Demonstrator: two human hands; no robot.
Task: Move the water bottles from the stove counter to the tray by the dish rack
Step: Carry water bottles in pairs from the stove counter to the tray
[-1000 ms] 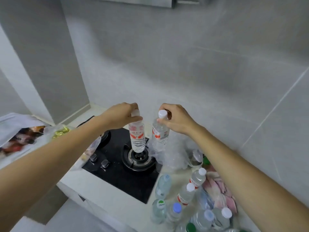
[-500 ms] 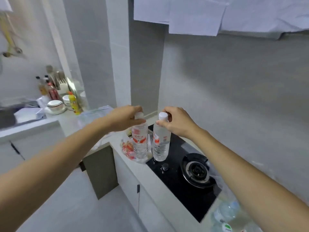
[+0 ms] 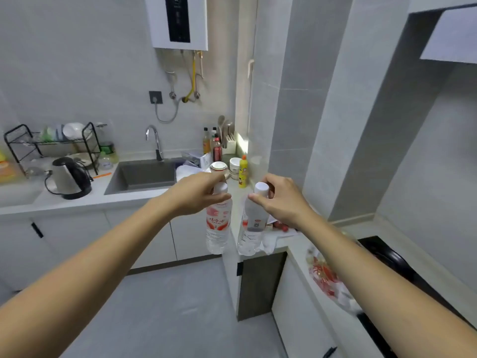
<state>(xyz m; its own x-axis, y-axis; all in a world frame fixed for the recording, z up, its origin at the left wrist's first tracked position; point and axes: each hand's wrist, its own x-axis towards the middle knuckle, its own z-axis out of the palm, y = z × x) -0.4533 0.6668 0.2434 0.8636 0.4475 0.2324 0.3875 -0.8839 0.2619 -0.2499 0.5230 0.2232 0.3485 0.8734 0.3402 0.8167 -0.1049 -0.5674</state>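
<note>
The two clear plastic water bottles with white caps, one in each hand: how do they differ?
The clear plastic bottle in the left hand hangs about upright and shows its red-and-white label front; the clear plastic bottle in the right hand tilts, its base swung left, and shows a plainer label side with a small code square. Shared: both have white caps, look full, and are pinched at the neck, by the left hand and the right hand.

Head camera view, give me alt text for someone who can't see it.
Each hand carries a water bottle by its neck: left hand a red-labelled bottle, right hand a second bottle. Ahead, a sink, kettle and dish rack.
</note>
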